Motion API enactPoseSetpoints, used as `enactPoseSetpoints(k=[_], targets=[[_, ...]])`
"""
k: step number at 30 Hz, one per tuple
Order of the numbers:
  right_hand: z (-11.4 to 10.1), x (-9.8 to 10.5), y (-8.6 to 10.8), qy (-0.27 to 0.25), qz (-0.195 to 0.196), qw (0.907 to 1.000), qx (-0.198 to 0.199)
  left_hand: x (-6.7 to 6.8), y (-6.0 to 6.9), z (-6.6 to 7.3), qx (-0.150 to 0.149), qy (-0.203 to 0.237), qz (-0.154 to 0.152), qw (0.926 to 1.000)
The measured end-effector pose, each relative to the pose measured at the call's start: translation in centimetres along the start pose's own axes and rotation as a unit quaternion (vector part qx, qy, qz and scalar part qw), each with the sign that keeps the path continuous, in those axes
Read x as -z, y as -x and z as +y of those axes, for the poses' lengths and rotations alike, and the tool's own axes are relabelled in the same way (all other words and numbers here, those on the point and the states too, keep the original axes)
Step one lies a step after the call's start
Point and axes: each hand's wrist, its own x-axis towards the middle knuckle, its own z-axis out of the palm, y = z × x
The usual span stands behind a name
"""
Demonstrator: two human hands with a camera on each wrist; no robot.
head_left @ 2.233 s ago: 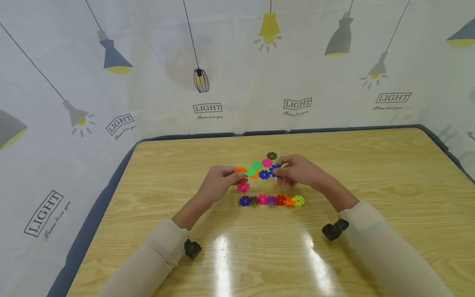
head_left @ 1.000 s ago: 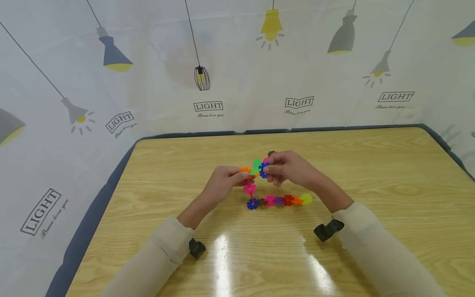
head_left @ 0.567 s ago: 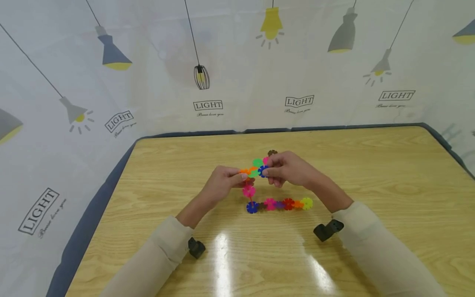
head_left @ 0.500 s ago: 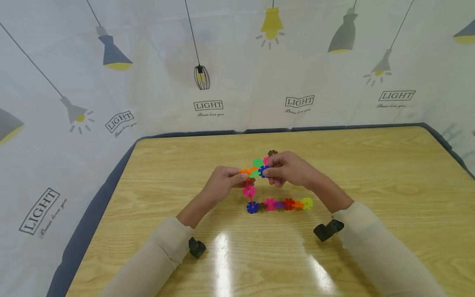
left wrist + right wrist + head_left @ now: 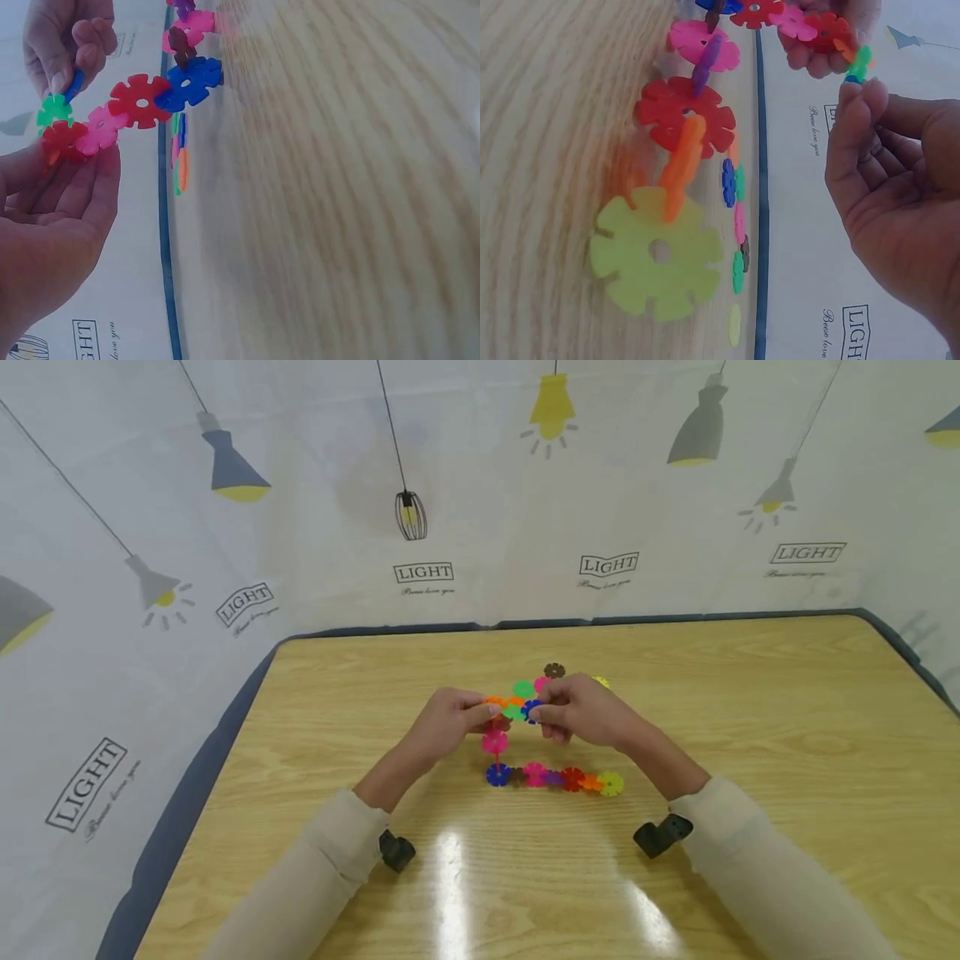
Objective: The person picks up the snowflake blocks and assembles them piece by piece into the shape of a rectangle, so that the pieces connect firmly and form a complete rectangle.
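My left hand (image 5: 450,722) pinches the raised end of a chain of notched plastic discs, at an orange disc (image 5: 495,702). A green disc (image 5: 55,111) sticks out beyond it. My right hand (image 5: 588,710) pinches a blue disc (image 5: 531,711) between thumb and fingers, its edge against the green disc; how deep the slots engage is hidden. Below my left hand the chain drops through red and pink discs (image 5: 495,742) to a blue corner disc (image 5: 498,774). From there a row runs right along the table to a yellow-green disc (image 5: 656,251).
Loose discs lie on the wooden table (image 5: 337,693) behind my hands: a brown one (image 5: 554,670), a green one (image 5: 523,689), a yellow one (image 5: 602,682) and several others, partly covered. A white curtain (image 5: 487,510) printed with lamps hangs beyond the far edge.
My right hand has moved left, bringing the blue disc from above the loose pieces to the green disc. Lately the chain's table row has shifted slightly left and my right hand a little lower.
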Motion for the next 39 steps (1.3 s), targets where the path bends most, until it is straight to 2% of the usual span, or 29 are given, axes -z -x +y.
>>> enactPoseSetpoints(k=[5, 11, 18, 39], targets=[[0.0, 0.2, -0.2, -0.028, 0.008, 0.9995, -0.012, 0.0, -0.2, -0.3, 0.0, 0.035, -0.01, 0.9993], [-0.1, 0.4, -0.2, -0.042, 0.007, 0.999, -0.013, -0.1, -0.3, -0.7, -0.004, 0.051, 0.004, 0.9987], [-0.4, 0.5, -0.1, -0.048, 0.016, 0.9986, -0.014, -0.5, -0.2, -0.7, -0.003, 0.079, 0.004, 0.9969], [-1.1, 0.3, 0.1, 0.023, 0.029, 0.9992, -0.015, -1.1, -0.3, -0.5, 0.008, 0.077, 0.018, 0.9968]])
